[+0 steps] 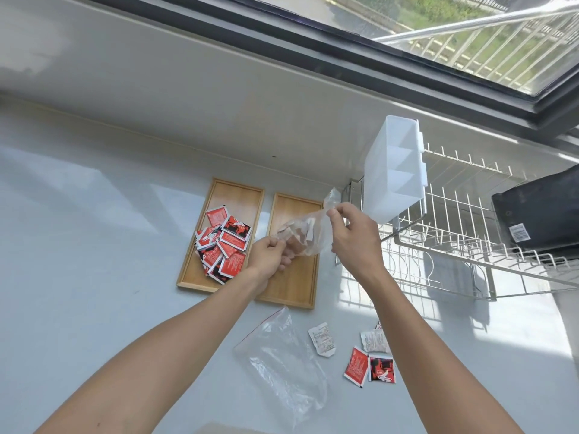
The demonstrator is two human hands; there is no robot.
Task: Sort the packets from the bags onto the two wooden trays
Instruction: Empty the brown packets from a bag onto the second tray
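Observation:
Two wooden trays lie side by side on the white counter. The left tray (pixel 238 195) carries a heap of several red packets (pixel 224 242). Above the right tray (pixel 297 286) I hold a clear plastic bag (pixel 308 233) with pale packets inside. My left hand (pixel 269 256) pinches its lower end and my right hand (pixel 352 234) grips its upper end near the opening. An empty clear zip bag (pixel 282 361) lies flat on the counter nearer to me. Beside it lie two white packets (pixel 322 339) and two red packets (pixel 369 366).
A white wire dish rack (pixel 454 255) stands to the right of the trays, with a white plastic divided holder (pixel 394 170) hung on its end and a black object (pixel 539 214) resting on it. A wall and window sill run behind the counter.

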